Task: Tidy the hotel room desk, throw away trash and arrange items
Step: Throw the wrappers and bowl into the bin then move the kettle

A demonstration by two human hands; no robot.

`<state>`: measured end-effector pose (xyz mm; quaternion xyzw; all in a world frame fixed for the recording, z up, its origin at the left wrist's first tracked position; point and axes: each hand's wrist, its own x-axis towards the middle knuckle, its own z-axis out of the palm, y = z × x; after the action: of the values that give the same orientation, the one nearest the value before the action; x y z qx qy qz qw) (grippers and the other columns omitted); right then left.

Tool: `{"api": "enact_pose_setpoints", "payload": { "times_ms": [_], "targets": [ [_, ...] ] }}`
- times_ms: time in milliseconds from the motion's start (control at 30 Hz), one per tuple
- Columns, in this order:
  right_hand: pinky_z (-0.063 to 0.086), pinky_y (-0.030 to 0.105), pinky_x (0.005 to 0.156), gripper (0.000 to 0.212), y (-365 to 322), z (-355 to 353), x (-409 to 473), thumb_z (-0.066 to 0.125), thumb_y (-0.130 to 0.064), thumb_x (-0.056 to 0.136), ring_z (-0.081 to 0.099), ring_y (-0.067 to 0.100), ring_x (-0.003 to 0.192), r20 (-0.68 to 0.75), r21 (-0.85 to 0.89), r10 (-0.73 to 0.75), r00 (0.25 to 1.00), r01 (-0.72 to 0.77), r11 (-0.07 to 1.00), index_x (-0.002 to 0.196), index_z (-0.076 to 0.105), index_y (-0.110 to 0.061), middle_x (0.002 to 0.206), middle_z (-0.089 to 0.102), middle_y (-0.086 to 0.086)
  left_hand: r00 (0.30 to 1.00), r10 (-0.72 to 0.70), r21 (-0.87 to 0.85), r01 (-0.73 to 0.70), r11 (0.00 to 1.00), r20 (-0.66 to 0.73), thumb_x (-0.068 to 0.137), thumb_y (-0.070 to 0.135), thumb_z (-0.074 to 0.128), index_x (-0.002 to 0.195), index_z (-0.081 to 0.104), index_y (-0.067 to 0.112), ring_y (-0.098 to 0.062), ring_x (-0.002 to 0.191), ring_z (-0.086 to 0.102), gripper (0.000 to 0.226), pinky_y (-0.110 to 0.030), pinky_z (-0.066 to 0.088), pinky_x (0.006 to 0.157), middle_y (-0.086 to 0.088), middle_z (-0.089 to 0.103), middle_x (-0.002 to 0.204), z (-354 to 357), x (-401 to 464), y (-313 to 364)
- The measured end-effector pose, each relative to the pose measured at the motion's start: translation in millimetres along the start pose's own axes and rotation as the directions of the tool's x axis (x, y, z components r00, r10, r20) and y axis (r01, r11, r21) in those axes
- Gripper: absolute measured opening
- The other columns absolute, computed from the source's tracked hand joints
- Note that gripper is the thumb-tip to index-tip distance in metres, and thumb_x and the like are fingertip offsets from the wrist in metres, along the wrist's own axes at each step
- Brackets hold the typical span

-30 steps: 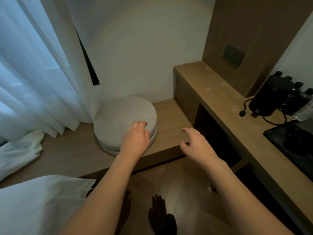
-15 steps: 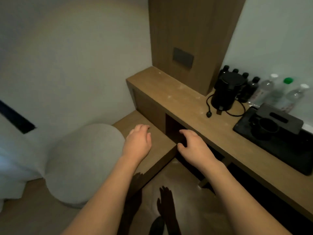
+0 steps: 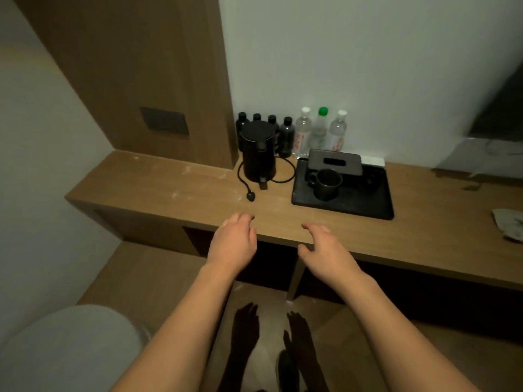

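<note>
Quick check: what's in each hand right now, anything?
Left hand: open, fingers relaxed, holding nothing, at the front edge of the desk.
Right hand: open, fingers loosely spread, holding nothing, at the same edge.

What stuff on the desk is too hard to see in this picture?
Head view only:
- Bottle labels: too small and blurred to read.
- Crumpled paper: cut off by the right edge.
- Grey thing at far right: smeared by blur.
- Rear left small black bottles: lower parts hidden behind the kettle.
- Inside the mug: too dark.
- Under the desk: in shadow.
</note>
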<state>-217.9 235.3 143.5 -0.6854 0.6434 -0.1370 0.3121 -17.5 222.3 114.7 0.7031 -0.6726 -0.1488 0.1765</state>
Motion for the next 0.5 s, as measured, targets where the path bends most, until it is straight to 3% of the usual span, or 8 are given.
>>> {"api": "enact_pose_setpoints", "payload": {
  "times_ms": [233, 500],
  "targets": [
    [0.034, 0.034, 0.113, 0.061, 9, -12, 66, 0.058, -0.027, 0.096, 0.036, 0.016, 0.141, 0.000, 0.037, 0.035, 0.999, -0.035, 0.999, 0.152, 0.034, -0.025, 0.156, 0.036, -0.003, 0.998, 0.033, -0.001, -0.033, 0.999, 0.048, 0.105, 0.028, 0.047, 0.146, 0.049, 0.022, -0.014, 0.131, 0.050, 0.041, -0.035, 0.044, 0.111, 0.002, 0.053, 0.144, 6, 66, 10],
    [0.043, 0.035, 0.106, 0.059, -24, -22, 164, 0.059, -0.026, 0.095, 0.046, 0.016, 0.133, 0.042, 0.107, -0.039, 0.998, 0.035, 0.994, 0.150, 0.037, -0.026, 0.153, 0.040, -0.003, 0.989, -0.145, 0.017, 0.145, 0.989, -0.014, 0.105, 0.028, 0.048, 0.145, 0.050, 0.023, -0.011, 0.129, 0.051, 0.040, -0.034, 0.046, 0.110, 0.003, 0.053, 0.142, -27, 137, -29]
  ]
}}
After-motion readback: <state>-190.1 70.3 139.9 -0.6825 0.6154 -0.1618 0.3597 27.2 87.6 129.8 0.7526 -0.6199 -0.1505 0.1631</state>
